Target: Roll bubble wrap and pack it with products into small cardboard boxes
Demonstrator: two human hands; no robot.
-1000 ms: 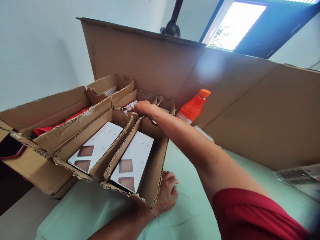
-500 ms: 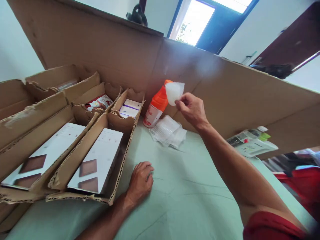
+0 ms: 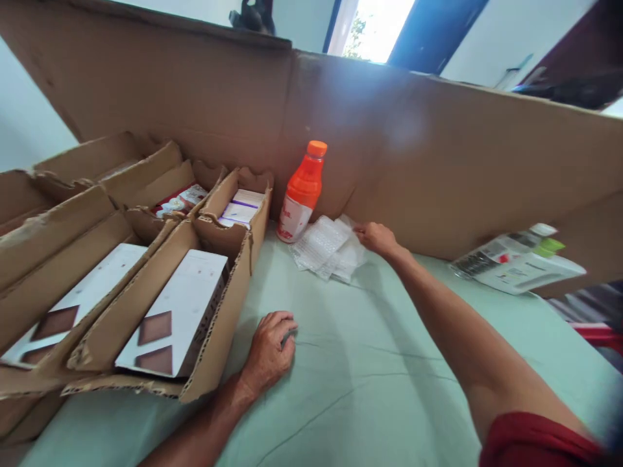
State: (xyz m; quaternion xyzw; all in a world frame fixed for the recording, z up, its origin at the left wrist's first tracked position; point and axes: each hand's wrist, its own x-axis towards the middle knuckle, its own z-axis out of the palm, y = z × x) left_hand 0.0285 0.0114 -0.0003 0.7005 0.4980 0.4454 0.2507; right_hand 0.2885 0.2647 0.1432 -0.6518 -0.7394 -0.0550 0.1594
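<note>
My right hand (image 3: 377, 237) reaches to the back of the table, its fingers pinched at the right edge of a small pile of clear bubble wrap (image 3: 325, 243). The sheet at its fingertips overlaps the others. An orange bottle (image 3: 305, 191) with a white and red label stands upright just left of the pile, by the cardboard wall. My left hand (image 3: 271, 347) rests on the green tabletop, fingers loosely curled, thumb apart, with nothing in it. Beside it is a cardboard bin (image 3: 214, 350) containing a white box (image 3: 182, 305) with brown squares printed on it.
More cardboard bins (image 3: 73, 217) fill the left side, with white boxes and a red packet (image 3: 182, 200) inside. A cardboard wall (image 3: 438, 155) runs along the back. At the right, a clear bottle (image 3: 501, 250) and a white pouch (image 3: 530, 272) lie against it.
My right hand has come down and right from in front of the orange bottle, bringing the bubble wrap piece onto the pile. My left hand stays on the table. The view has shifted slightly.
</note>
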